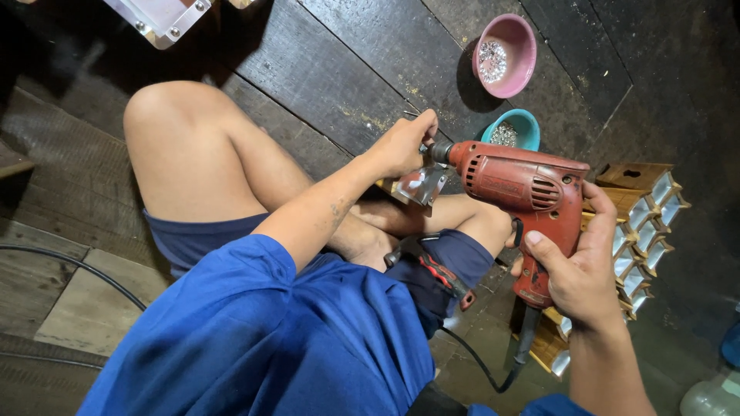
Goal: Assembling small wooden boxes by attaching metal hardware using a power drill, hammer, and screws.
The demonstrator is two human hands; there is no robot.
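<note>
Two hands work a red drill point(524, 192): right hand point(578, 273) grips its handle, left hand point(401, 142) pinches a metal bracket point(420, 185) at the bit; finished brackets point(644, 231) stacked beside the drill suggest work well underway.

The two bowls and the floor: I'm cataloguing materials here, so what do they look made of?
The pink round bowl and the smaller teal round bowl look like plastic: uniform colour, soft sheen, thick rims. The dark plank floor looks like aged wood: visible grain, seams between boards, matte worn surface.
</note>
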